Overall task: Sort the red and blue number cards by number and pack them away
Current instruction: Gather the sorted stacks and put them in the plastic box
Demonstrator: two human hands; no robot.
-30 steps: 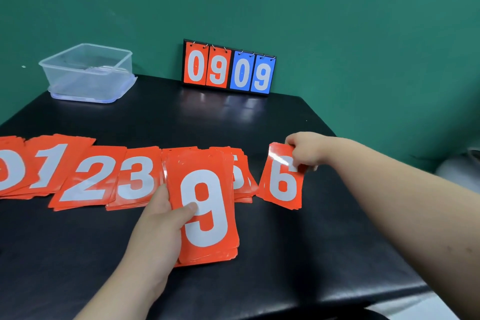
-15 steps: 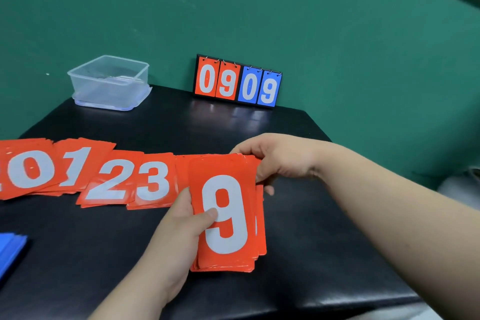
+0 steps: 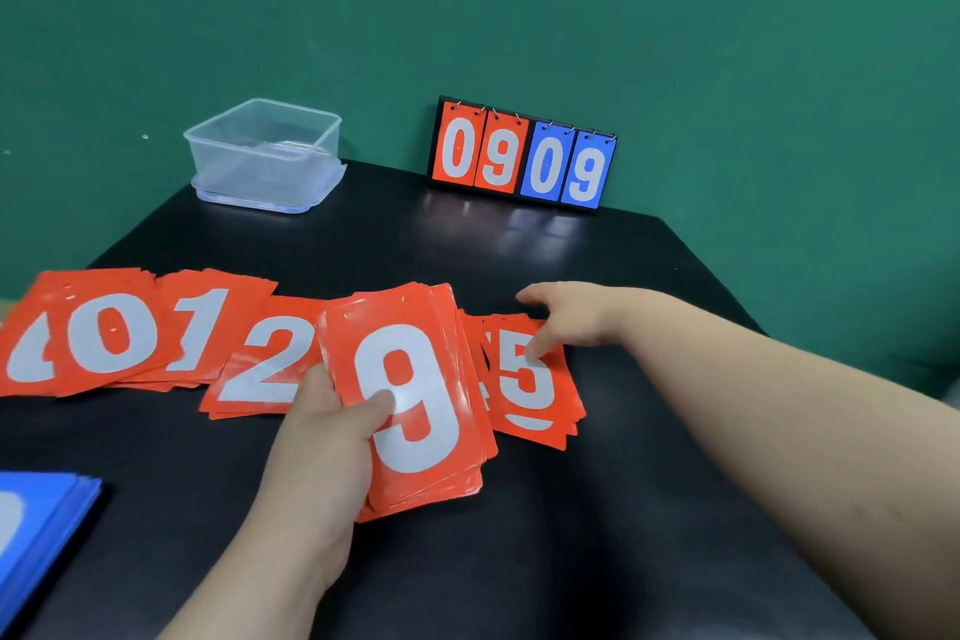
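At the lower left of the frame, a blue stack [image 3: 41, 525] is lying on the counter [image 3: 571, 535]. At centre, the left hand [image 3: 322, 437] is gripping the red deck [image 3: 410, 395], thumb across a white 9. The cards are looking thin, glossy and probably slippery, so they are best pinched by their long edges. Right of centre, the right hand [image 3: 566, 322] is touching the 5 pile [image 3: 530, 379] with loose fingers. At the upper left, a clear box [image 3: 265, 156] is waiting.

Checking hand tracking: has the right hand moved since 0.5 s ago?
Yes. The right hand moved right, away from the 2 card, from the held stack onto the 5 card.
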